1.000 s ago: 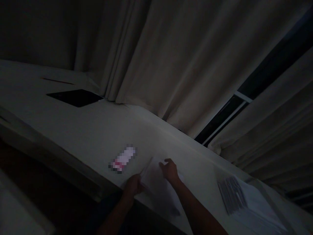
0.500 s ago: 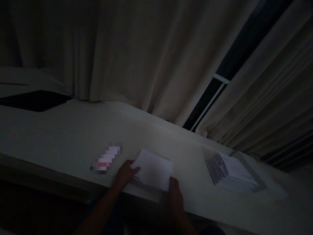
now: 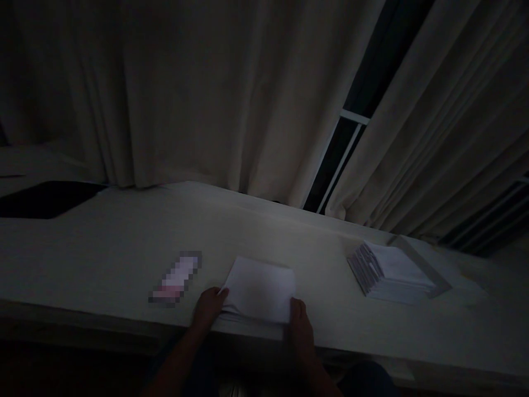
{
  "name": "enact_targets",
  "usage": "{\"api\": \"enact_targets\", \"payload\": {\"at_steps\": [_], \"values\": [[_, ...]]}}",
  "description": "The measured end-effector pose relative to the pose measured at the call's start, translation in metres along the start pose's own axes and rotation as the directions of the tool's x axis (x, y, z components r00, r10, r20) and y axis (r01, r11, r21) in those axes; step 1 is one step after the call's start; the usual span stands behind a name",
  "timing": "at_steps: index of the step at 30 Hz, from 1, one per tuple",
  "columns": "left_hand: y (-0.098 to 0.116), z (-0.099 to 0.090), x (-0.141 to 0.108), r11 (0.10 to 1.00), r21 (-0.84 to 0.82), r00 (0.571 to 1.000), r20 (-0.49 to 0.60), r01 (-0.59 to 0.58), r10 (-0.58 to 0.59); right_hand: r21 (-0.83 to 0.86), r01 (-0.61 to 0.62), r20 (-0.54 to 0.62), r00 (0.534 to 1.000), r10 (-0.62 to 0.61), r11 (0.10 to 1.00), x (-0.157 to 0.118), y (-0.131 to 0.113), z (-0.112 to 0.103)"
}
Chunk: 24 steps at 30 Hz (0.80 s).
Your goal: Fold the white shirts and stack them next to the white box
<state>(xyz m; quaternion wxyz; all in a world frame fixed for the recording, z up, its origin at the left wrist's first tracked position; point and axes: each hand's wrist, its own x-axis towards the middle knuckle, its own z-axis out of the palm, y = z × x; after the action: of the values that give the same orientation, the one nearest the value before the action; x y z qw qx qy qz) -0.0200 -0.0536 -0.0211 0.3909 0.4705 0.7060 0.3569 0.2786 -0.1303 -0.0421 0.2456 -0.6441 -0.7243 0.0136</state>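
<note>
A small stack of white paper sheets (image 3: 260,289) lies at the front edge of the pale table, its lower layers showing at the near left side. My left hand (image 3: 210,306) grips its left edge, thumb on top. At the right edge, my right hand (image 3: 301,322) has its fingers closed around the side of the paper. The undersides of both hands are hidden, and the scene is dim.
A thick pile of folded white papers (image 3: 394,273) sits to the right on the table (image 3: 136,231). A blurred-out flat pink and white object (image 3: 176,278) lies left of my hands. A dark flat object (image 3: 49,198) is far left. Curtains (image 3: 185,99) hang behind.
The view has tilted and turned slightly. My left thumb has drawn back from the paper's top toward its left edge, and the sheets look more level. Both hands still hold them.
</note>
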Motion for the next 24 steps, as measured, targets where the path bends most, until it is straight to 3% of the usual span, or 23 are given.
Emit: {"api": "enact_targets", "payload": {"at_steps": [7,15,20,24], "values": [[0.017,0.002,-0.015,0.982,-0.155,0.986,0.138,0.112,-0.091,-0.168,0.095,0.073,0.994,-0.084,0.981,0.000,0.024,-0.010],[0.043,0.021,-0.042,0.992,-0.094,0.972,0.227,0.084,-0.061,-0.224,0.044,0.065,0.997,-0.031,0.973,-0.003,0.053,-0.035],[0.056,0.026,-0.048,0.999,0.031,0.971,0.238,0.033,-0.039,-0.217,0.178,0.000,0.983,-0.182,0.960,-0.010,0.046,-0.049],[0.064,0.026,-0.048,0.993,0.114,0.971,0.237,0.015,-0.042,-0.220,0.101,0.030,0.995,-0.097,0.970,-0.004,0.033,-0.049]]}}
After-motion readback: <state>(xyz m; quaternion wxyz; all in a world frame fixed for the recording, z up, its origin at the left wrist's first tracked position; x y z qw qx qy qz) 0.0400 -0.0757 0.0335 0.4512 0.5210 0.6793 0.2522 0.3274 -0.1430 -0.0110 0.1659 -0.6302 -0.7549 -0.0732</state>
